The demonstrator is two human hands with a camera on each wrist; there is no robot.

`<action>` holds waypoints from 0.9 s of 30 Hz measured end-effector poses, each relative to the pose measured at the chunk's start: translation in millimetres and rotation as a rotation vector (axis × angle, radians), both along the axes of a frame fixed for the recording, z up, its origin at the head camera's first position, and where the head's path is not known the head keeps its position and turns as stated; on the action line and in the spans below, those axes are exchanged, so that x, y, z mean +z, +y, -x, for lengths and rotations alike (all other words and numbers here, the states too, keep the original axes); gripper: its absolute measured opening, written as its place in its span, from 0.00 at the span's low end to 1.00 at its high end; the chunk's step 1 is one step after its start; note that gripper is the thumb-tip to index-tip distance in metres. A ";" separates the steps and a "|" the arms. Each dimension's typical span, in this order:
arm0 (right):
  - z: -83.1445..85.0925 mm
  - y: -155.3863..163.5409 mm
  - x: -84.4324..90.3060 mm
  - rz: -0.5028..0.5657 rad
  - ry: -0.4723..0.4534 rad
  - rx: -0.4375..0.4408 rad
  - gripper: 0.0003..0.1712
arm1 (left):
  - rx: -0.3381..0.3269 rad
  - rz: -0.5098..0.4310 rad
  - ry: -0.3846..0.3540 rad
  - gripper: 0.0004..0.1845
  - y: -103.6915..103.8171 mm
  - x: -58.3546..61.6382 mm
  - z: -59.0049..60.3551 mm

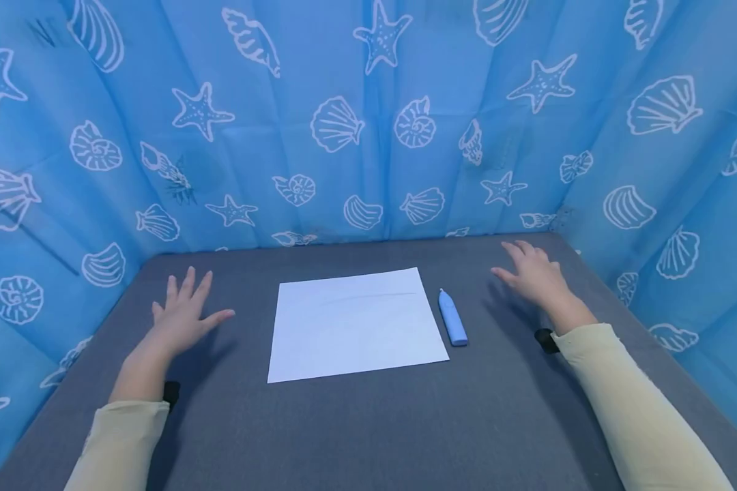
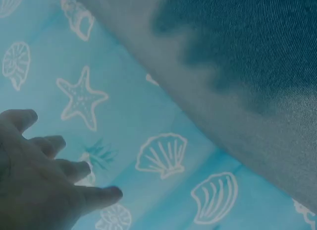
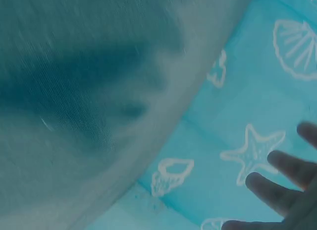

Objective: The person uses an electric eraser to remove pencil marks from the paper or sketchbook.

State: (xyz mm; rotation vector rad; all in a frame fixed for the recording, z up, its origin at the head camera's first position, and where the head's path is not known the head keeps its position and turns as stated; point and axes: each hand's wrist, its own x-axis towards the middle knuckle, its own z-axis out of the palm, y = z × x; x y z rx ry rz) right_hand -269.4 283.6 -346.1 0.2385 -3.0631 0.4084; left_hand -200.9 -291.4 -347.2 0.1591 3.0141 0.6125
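Observation:
A white sheet of paper (image 1: 356, 322) lies flat in the middle of the grey table (image 1: 368, 423). A light blue pen-like stick (image 1: 452, 318) lies just right of the sheet. My left hand (image 1: 184, 315) hovers over the table left of the paper, fingers spread and straight, holding nothing. My right hand (image 1: 533, 274) hovers right of the blue stick, fingers also spread and empty. In the left wrist view the left hand's fingers (image 2: 54, 145) show straight against the cloth. The right wrist view shows the right hand's fingertips (image 3: 285, 170) at its right edge.
Blue cloth walls printed with white shells and starfish (image 1: 368, 123) close in the table at the back and both sides. Cream sleeves (image 1: 639, 409) cover both forearms, with a black wrist mount (image 1: 546, 339) on the right one.

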 end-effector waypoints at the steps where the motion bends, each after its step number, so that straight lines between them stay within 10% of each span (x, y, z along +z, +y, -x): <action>1: -1.4 -3.3 -2.5 0.029 0.012 -0.007 0.40 | -0.010 -0.012 -0.005 0.54 1.0 -1.5 -0.6; 11: -27.9 -49.2 -22.7 0.368 -0.183 -0.087 0.35 | -0.149 -0.040 -0.057 0.49 27.8 -28.1 -7.2; 27: -33.4 -87.0 -37.3 0.248 -0.446 -0.175 0.27 | -0.305 0.050 -0.150 0.53 61.7 -55.6 13.0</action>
